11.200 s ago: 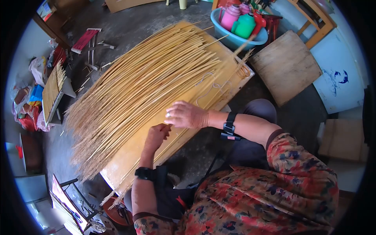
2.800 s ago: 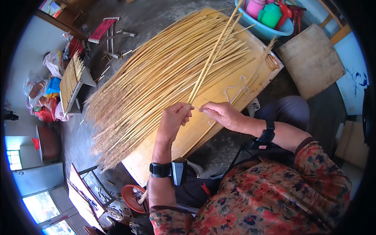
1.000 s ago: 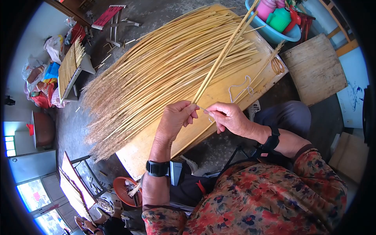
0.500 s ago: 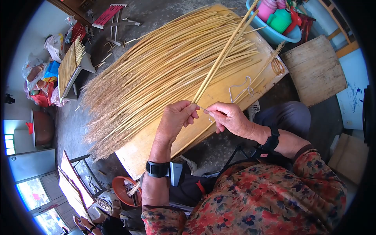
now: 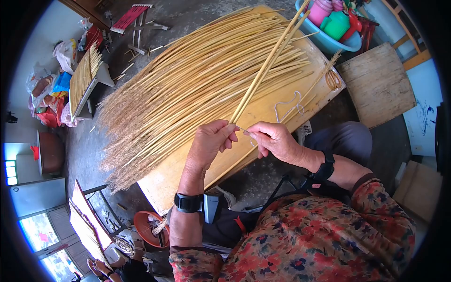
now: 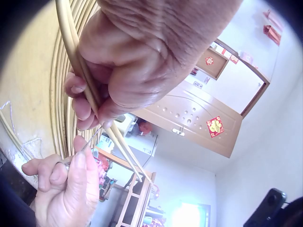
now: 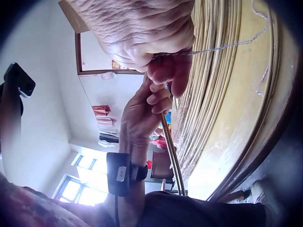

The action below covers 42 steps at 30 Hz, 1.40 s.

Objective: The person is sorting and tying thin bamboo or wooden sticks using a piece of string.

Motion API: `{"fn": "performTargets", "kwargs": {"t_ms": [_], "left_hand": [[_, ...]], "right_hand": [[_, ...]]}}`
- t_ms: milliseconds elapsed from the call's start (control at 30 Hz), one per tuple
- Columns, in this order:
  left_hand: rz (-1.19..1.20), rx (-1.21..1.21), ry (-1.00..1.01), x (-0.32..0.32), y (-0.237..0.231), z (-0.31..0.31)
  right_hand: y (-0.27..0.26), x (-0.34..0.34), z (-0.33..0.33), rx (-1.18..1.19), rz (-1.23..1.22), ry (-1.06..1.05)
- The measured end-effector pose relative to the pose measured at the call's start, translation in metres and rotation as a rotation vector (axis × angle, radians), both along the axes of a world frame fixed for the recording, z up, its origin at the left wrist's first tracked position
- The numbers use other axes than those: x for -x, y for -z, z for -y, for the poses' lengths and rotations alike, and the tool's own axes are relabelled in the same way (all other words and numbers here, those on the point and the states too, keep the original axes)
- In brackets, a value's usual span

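My left hand (image 5: 211,143) grips two long straw-coloured stalks (image 5: 263,70) between thumb and fingers; they slant up over the table to the far right. Close beside it, my right hand (image 5: 277,143) pinches a thin needle (image 6: 92,140), its tip right at the stalks in the left wrist view. A ring-like band (image 6: 61,164) sits on one right finger. Twisted pale thread (image 7: 222,48) runs from the right hand back across the tabletop. Many more stalks (image 5: 202,80) with feathery heads (image 5: 127,136) lie side by side on the yellow table (image 5: 162,188).
A coil of brown cord (image 5: 333,80) lies at the table's right corner. Beyond are a blue basin (image 5: 329,41) with coloured jugs and a square wooden board (image 5: 378,84). An orange bowl (image 5: 143,230) stands below the near left corner, and a pink-topped stool (image 5: 131,18) at the back.
Earlier the hands were together low over the table; since then two stalks have come into the left hand and the needle to them. Over the last second both hands stay almost still.
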State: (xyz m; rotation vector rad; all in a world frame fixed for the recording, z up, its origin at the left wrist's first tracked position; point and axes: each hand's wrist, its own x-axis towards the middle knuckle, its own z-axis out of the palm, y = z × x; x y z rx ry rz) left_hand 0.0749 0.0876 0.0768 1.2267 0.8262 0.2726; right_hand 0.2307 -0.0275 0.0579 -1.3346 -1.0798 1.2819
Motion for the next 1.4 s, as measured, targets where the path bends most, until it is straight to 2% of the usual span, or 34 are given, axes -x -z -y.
{"fn": "performTargets", "kwargs": {"t_ms": [867, 1033, 1400], "left_hand": [[0.008, -0.017, 0.02, -0.004, 0.0, 0.004], [-0.01, -0.095, 0.094, -0.001, -0.001, 0.001], [-0.085, -0.391, 0.062, -0.001, -0.007, 0.017]], "right_hand": [[-0.004, 0.001, -0.01, -0.03, 0.005, 0.017], [0.0, 0.0, -0.01, -0.015, 0.048, 0.024], [0.01, -0.003, -0.015, -0.145, 0.046, 0.017]]}}
